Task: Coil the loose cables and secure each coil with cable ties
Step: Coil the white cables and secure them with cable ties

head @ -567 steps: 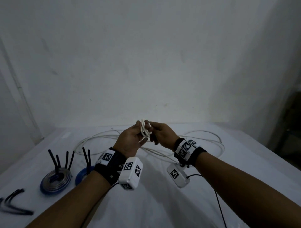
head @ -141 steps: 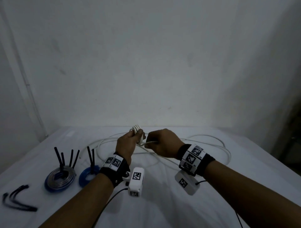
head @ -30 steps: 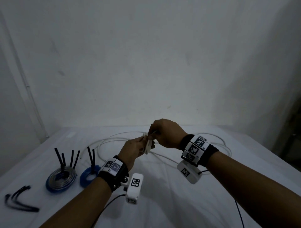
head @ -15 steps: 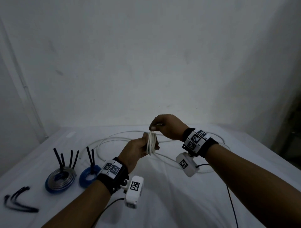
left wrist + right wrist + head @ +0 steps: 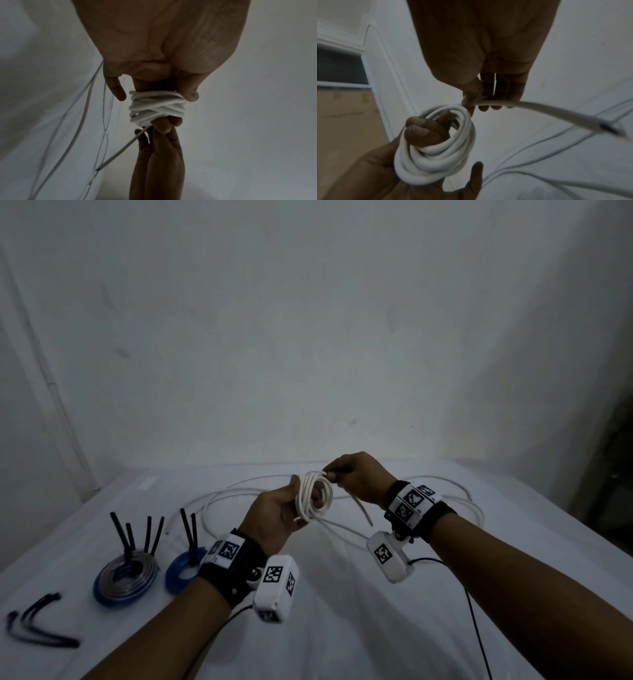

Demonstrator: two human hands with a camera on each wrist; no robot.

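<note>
White coil (image 5: 314,496) between both hands

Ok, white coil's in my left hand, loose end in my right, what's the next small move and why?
Probably lay the loose end pinched by your right hand flat onto the white coil under the left hand's thumb: that short tail is still free, and no tie is on yet.

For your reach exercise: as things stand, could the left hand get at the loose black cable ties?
Probably not yet: the left hand grips the white coil. The loose black cable ties lie uncovered at the table's near left, so only that grip hinders it.
</note>
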